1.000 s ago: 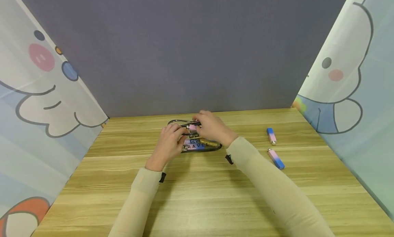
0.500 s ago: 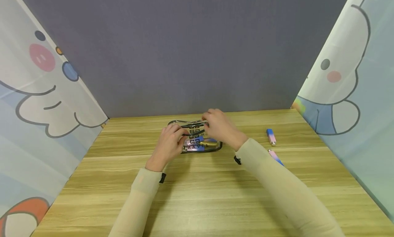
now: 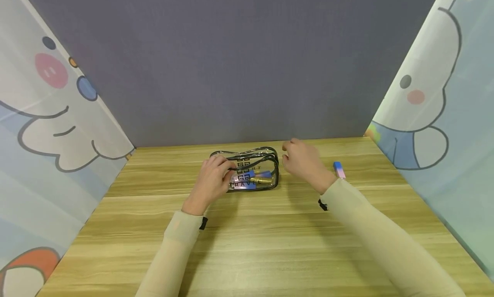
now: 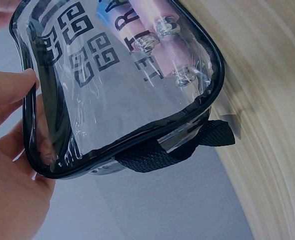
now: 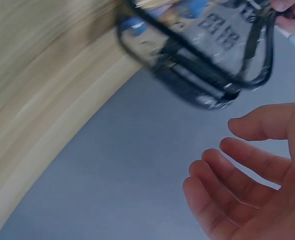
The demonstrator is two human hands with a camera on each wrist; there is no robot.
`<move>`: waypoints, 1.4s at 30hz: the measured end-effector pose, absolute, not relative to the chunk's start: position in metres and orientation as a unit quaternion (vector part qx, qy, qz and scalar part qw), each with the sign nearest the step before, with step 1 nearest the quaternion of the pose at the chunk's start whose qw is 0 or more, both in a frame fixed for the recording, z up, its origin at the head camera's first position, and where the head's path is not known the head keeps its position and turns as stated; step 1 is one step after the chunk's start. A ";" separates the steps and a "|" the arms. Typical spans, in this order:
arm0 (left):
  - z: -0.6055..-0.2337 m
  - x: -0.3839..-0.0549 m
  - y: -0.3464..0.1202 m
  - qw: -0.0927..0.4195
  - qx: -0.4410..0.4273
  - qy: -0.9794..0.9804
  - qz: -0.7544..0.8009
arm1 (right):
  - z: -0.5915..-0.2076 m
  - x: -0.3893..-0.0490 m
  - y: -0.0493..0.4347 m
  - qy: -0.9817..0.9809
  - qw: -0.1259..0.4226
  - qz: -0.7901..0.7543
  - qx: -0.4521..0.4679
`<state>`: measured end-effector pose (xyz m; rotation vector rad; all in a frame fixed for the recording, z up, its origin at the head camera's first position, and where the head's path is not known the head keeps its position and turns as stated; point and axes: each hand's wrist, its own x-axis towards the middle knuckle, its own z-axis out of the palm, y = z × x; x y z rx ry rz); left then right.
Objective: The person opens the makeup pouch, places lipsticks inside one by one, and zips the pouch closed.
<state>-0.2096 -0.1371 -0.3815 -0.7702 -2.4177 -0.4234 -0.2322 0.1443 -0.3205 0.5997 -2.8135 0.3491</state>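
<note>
A clear plastic pouch (image 3: 244, 165) with black trim and black lettering stands unzipped on the table. My left hand (image 3: 211, 181) holds its left end; in the left wrist view the thumb (image 4: 12, 86) and fingers grip the black-edged rim (image 4: 29, 120). Inside lie several pink-and-blue tubes (image 4: 171, 55) with shiny ends, and a gold tube (image 3: 262, 181). My right hand (image 3: 305, 162) is in the air right of the pouch, apart from it. In the right wrist view that hand (image 5: 252, 175) holds nothing, its fingers loosely bent.
One loose pink-and-blue tube (image 3: 339, 170) lies on the wooden table (image 3: 247, 245) at the right, beside my right sleeve (image 3: 370, 215), which covers the spot where another tube lay. A dark grey panel (image 3: 247, 74) rises behind the table, with cartoon-printed cloths at both sides.
My right hand has let a pink-and-blue tube go into the pouch and moved out of its opening to the right. The left hand has stayed on the pouch's left end.
</note>
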 end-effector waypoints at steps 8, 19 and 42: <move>-0.382 -0.210 -0.136 0.279 -0.286 -0.903 -0.154 | -0.329 -0.234 0.181 -0.975 0.069 0.135 0.162; -0.383 -0.211 -0.136 0.283 -0.284 -0.903 -0.152 | -0.348 -0.250 0.229 -0.982 0.035 0.133 0.132; -0.382 -0.210 -0.135 0.286 -0.288 -0.901 -0.153 | -0.381 -0.282 0.291 -0.982 -0.086 0.166 0.038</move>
